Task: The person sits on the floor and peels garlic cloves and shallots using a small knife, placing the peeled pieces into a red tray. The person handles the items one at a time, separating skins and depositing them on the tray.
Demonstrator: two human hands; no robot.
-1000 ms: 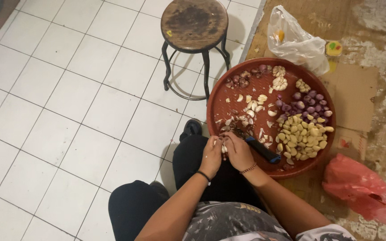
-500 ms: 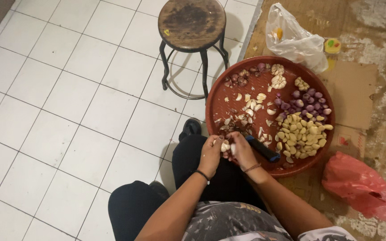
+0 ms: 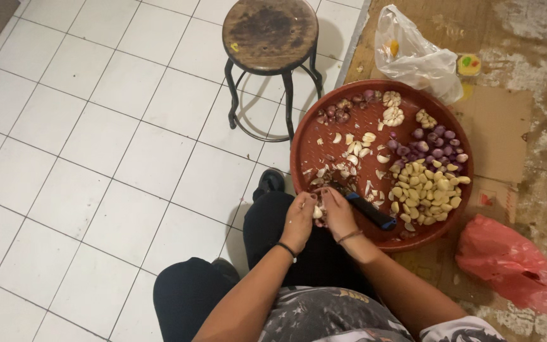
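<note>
A home kitchen floor — white tiles point(image 3: 96, 145), a stool point(image 3: 270, 28), a tray point(image 3: 311, 136) of garlic and shallots.

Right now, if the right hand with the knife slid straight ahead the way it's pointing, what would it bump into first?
The right hand points up-left over the round red tray. It would probably first meet the loose garlic peels and cloves just ahead, though height above them is unclear.

Both forearms reach forward, left hand point(image 3: 300, 218) and right hand point(image 3: 337, 212) meeting, fingers curled and touching together.
</note>
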